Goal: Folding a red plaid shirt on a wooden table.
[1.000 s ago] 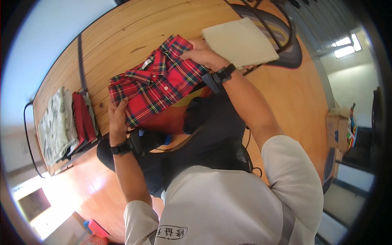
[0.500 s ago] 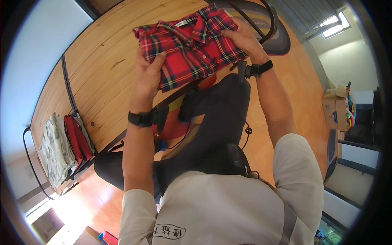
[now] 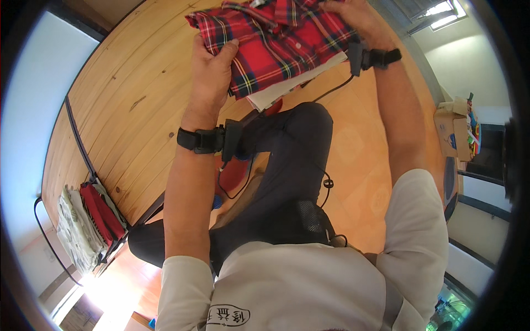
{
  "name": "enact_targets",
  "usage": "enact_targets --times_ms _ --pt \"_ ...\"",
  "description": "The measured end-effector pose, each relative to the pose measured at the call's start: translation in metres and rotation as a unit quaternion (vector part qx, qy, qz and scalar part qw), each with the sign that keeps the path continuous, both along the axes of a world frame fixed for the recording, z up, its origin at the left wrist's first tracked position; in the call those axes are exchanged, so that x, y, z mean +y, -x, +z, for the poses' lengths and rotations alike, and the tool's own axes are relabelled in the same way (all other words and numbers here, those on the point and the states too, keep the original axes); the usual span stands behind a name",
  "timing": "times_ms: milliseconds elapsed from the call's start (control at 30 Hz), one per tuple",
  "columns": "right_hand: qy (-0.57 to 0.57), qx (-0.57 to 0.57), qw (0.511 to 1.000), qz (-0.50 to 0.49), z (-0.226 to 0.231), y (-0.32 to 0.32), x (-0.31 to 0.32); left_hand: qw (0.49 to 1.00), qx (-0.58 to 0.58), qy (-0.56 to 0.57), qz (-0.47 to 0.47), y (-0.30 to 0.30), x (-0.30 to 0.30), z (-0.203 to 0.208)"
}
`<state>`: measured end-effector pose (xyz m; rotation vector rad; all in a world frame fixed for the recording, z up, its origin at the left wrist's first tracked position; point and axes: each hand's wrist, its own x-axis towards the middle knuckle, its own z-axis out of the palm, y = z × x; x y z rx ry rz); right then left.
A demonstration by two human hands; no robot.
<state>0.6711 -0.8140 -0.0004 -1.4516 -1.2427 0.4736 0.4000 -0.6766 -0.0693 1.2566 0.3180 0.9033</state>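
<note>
A folded red plaid shirt, its collar away from me, spans both hands at the top of the view. My left hand grips its left edge, the thumb on top and the fingers out of sight beneath. At the right edge my right hand closes round the fabric, partly cut off by the view's upper rim. Under the shirt's near edge shows a cream-white piece of cloth; what it rests on is hidden.
A slatted wooden table stretches left, with folded clothes in white, grey and red at its near left corner. My dark-trousered legs are below. A cardboard box stands at the far right on orange tiled floor.
Both hands have carried the plaid shirt up and to the right. The cream cloth beneath its near edge has come into view.
</note>
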Motion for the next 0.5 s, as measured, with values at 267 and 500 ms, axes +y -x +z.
enact_targets --times_ms 267,500 --pt "-0.013 -0.409 0.910 -0.063 -0.050 -0.061 0.005 0.996 0.074 -0.026 0.043 -0.019 -0.007 -0.062" --pt "0.201 -0.340 0.885 -0.247 -0.119 -0.074 0.005 0.987 0.102 0.127 0.008 -0.016 -0.017 -0.072"
